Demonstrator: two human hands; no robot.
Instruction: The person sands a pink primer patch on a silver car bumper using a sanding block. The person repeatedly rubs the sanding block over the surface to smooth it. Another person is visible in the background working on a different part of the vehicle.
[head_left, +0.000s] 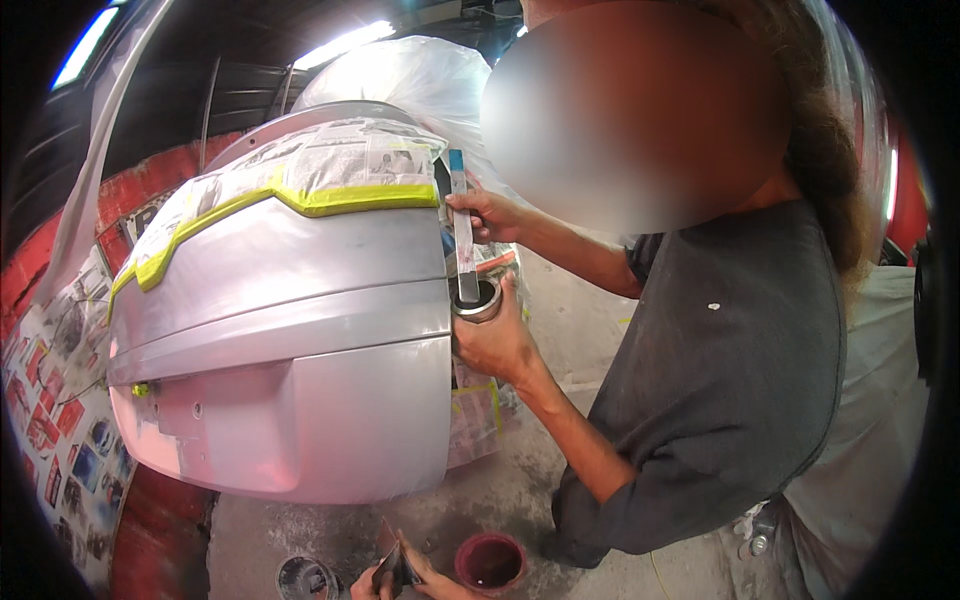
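At the lower edge, my left hand [366, 584] and my right hand [437, 582] hold a dark folded sheet [398, 568] between them; it looks like sandpaper. Fingers of both hands are closed on it, though the frame cuts off most of each hand. A dark red bucket [490, 563] stands just right of my right hand. To the left of my left hand is a dark round container [306, 579]. Beyond my hands rises a grey car tailgate [370, 400], its upper part masked with newspaper [330, 150] and yellow-green tape [370, 197].
At the right, a co-worker in a dark shirt [720, 370] holds a can [478, 308] and an upright flat stick [463, 230] dipped in it, close by the tailgate's edge. Plastic sheeting [410, 75] hangs behind. Printed paper [60, 400] covers the left side.
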